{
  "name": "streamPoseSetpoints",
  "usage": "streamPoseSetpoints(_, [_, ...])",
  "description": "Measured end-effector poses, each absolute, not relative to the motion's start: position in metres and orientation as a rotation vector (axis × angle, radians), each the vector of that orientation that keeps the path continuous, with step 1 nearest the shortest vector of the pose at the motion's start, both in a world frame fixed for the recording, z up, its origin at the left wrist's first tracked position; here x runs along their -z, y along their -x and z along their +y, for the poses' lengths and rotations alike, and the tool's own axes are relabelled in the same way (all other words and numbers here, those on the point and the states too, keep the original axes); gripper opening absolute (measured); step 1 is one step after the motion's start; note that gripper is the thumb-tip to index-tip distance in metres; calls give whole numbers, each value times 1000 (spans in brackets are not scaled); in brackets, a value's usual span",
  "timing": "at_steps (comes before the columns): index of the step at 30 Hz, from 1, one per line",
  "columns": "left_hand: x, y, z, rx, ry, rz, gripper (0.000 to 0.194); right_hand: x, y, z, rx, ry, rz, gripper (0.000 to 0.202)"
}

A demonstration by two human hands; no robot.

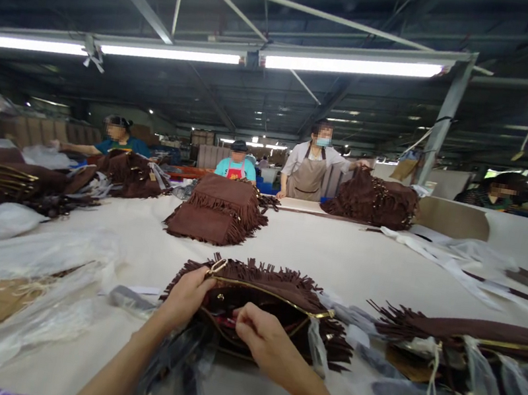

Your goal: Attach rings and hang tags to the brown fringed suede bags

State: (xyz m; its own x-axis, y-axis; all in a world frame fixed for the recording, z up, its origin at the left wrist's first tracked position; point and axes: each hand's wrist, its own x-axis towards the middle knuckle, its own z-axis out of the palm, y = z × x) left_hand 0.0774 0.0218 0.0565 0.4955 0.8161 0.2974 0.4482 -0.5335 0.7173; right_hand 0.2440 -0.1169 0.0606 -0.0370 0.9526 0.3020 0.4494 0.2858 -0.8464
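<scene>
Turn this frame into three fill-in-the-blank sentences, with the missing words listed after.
1. The left hand holds the fringed bag while the ____ hand reaches inside it.
2. The bag's opening is edged with a gold ____.
3. Over a pale shirt, the standing co-worker wears a brownish ____.
Missing words: right; zipper; apron.

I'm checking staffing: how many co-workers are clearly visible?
4: one in dark teal at left, one in turquoise near centre, one in a tan apron right of centre, one in a dark hat far right. Others farther back may be hidden.
</scene>
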Motion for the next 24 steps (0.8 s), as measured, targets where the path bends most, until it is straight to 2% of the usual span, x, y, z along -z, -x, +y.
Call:
streamPoseSetpoints(5, [-42,-87,31,-891,-2070,1092,23,-39,-234,-75,-970,1335,-1419,18])
streamPoseSetpoints(11, [-35,-94,40,-875,-1972,1093,19,-33,-243,-74,-1253,1125,-1164,43])
streamPoseSetpoints(17, [-32,-95,45,-852,-1880,1098,21,-35,-251,-79,-1006,1217,-1384,31])
streamPoseSetpoints(22, [-30,-94,44,-844,-1821,1101,22,-33,-247,-80,-507,1393,-1630,17])
streamPoseSetpoints(24, [-29,-95,44,-839,-1803,1106,22,-30,-245,-80,-417,1480,-1639,16])
